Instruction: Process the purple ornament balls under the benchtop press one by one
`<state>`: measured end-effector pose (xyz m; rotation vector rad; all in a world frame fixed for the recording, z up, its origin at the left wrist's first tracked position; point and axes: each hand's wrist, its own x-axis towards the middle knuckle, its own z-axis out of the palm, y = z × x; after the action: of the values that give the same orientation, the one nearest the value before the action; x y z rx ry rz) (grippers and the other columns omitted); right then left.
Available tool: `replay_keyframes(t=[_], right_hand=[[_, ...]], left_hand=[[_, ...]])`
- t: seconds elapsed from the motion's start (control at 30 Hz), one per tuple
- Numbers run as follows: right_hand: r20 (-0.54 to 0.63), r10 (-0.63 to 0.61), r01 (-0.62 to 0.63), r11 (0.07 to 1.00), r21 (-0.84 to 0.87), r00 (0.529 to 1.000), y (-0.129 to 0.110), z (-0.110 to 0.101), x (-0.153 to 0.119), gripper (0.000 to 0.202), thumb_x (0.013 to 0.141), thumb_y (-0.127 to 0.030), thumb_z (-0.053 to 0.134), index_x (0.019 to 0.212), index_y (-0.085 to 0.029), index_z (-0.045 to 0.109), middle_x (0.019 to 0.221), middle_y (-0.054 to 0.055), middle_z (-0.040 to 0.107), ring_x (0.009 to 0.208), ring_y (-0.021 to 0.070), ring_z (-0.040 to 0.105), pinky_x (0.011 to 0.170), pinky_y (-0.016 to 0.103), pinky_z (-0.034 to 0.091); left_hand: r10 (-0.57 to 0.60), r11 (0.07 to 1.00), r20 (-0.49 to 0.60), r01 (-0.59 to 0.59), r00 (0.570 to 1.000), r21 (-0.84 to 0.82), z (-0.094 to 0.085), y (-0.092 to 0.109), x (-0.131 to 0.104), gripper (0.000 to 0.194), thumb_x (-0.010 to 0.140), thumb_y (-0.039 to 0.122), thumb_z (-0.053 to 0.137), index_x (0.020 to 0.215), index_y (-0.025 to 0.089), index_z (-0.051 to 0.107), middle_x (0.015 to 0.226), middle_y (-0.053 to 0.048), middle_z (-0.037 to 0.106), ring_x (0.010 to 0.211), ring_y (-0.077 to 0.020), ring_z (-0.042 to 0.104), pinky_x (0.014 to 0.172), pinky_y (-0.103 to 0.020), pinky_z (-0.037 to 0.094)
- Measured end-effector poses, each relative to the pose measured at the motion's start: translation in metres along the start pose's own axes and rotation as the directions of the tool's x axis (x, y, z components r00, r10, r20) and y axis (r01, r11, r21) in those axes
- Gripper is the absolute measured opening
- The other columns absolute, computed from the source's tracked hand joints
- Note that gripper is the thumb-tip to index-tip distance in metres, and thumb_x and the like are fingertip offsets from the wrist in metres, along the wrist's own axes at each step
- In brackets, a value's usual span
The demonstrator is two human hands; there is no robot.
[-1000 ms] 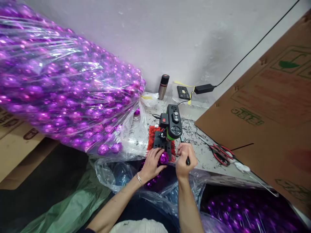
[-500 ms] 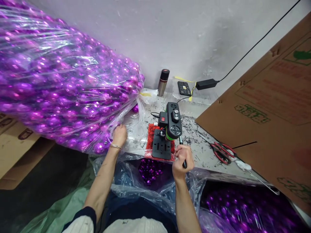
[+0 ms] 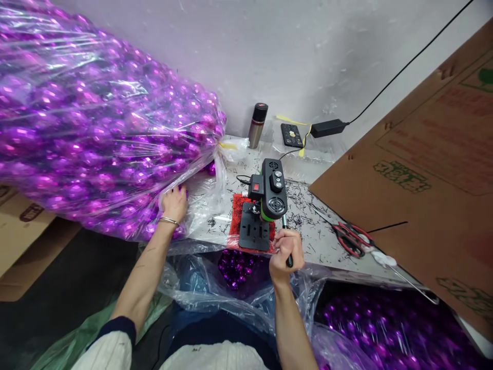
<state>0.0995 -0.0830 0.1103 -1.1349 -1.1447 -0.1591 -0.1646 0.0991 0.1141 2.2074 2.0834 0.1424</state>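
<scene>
My right hand [image 3: 285,252] is closed around the handle [image 3: 284,222] of the small machine [image 3: 274,187]. My left hand [image 3: 174,204], well apart from it, is at nine o'clock of the machine, at the loose plastic of the big bag [image 3: 131,87]; its fingers are partly hidden, so I cannot tell whether it grips a ball. Purple balls [image 3: 77,190] fill this bag, so much seems to be left. A heap of balls [image 3: 234,268] sits at seven o'clock, below the table [image 3: 318,254]; these I judge as done. Black bits [image 3: 302,196] lie around the machine at three o'clock, and I think the work is somewhere in its middle.
</scene>
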Motion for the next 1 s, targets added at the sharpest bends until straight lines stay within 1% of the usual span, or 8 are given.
replay_keyframes(t=[0.1,0.17,0.27,0.33,0.47,0.67,0.83,1.0], right_hand=[[0.003,-0.011,0.011,1.000,-0.012,1.000,0.000,0.000,0.001,0.036,0.104,-0.018,0.046,0.069,-0.022,0.052,0.071,-0.001,0.058,0.068,0.0136,0.059,0.062,0.030,0.044],[0.011,-0.013,0.014,1.000,-0.014,1.000,0.000,0.000,0.001,0.036,0.104,-0.018,0.046,0.069,-0.023,0.051,0.070,-0.001,0.057,0.067,0.0135,0.059,0.062,0.030,0.044],[0.019,-0.009,0.009,1.000,-0.004,1.000,-0.002,0.000,0.002,0.035,0.104,-0.018,0.046,0.069,-0.023,0.052,0.070,-0.001,0.058,0.067,0.0137,0.059,0.061,0.030,0.044],[0.015,-0.008,0.008,1.000,0.002,1.000,-0.003,0.000,0.004,0.035,0.104,-0.018,0.046,0.070,-0.023,0.052,0.069,-0.001,0.058,0.067,0.0137,0.060,0.061,0.030,0.044],[0.019,-0.023,0.023,1.000,-0.004,1.000,-0.007,0.000,0.008,0.036,0.104,-0.018,0.046,0.070,-0.024,0.052,0.066,-0.002,0.055,0.067,0.0144,0.061,0.062,0.030,0.046],[0.042,-0.019,0.021,0.998,-0.053,0.999,-0.009,-0.003,0.011,0.036,0.104,-0.020,0.045,0.069,-0.024,0.052,0.066,-0.002,0.056,0.067,0.0151,0.060,0.064,0.032,0.046],[0.051,-0.038,0.040,0.998,-0.043,0.998,-0.010,-0.003,0.011,0.035,0.104,-0.017,0.045,0.071,-0.024,0.052,0.067,-0.002,0.057,0.067,0.0140,0.060,0.064,0.031,0.046],[0.046,-0.042,0.044,0.998,-0.044,0.998,-0.010,-0.002,0.013,0.034,0.103,-0.016,0.046,0.071,-0.024,0.053,0.065,-0.003,0.056,0.066,0.0151,0.061,0.062,0.031,0.045]], left_hand=[[-0.004,0.975,0.053,0.015,0.999,-0.221,0.000,0.002,0.005,0.053,0.093,0.039,0.069,0.138,0.012,0.062,0.135,-0.025,0.068,0.124,-0.0428,0.066,0.105,-0.058,0.053],[0.033,0.852,0.070,0.009,0.997,-0.524,0.005,0.010,0.000,0.059,0.090,0.046,0.074,0.138,0.015,0.061,0.134,-0.020,0.069,0.122,-0.0369,0.068,0.104,-0.052,0.056],[0.091,0.415,0.133,0.084,0.987,-0.906,0.016,0.031,-0.020,0.064,0.085,0.050,0.079,0.138,0.018,0.062,0.134,-0.016,0.070,0.109,-0.0285,0.074,0.092,-0.044,0.064],[0.160,0.142,0.184,0.162,0.970,-0.976,0.022,0.049,-0.039,0.066,0.081,0.052,0.083,0.136,0.019,0.065,0.133,-0.014,0.070,0.101,-0.0249,0.075,0.084,-0.040,0.066],[0.235,-0.138,0.245,0.281,0.941,-0.950,0.036,0.082,-0.068,0.069,0.072,0.051,0.091,0.130,0.023,0.069,0.129,-0.009,0.072,0.098,-0.0201,0.074,0.075,-0.028,0.063],[0.188,-0.239,0.432,0.468,0.882,-0.851,0.063,0.109,-0.084,0.063,0.077,0.068,0.084,0.113,0.018,0.069,0.094,-0.006,0.075,0.079,-0.0177,0.074,0.067,-0.026,0.060],[0.283,-0.355,0.427,0.508,0.859,-0.785,0.062,0.111,-0.090,0.056,0.086,0.057,0.081,0.128,0.025,0.064,0.113,-0.007,0.076,0.084,-0.0193,0.078,0.078,-0.033,0.065],[0.256,-0.207,0.373,0.428,0.892,-0.880,0.061,0.112,-0.091,0.071,0.078,0.054,0.087,0.139,0.027,0.062,0.111,-0.005,0.075,0.074,-0.0137,0.071,0.062,-0.023,0.057]])
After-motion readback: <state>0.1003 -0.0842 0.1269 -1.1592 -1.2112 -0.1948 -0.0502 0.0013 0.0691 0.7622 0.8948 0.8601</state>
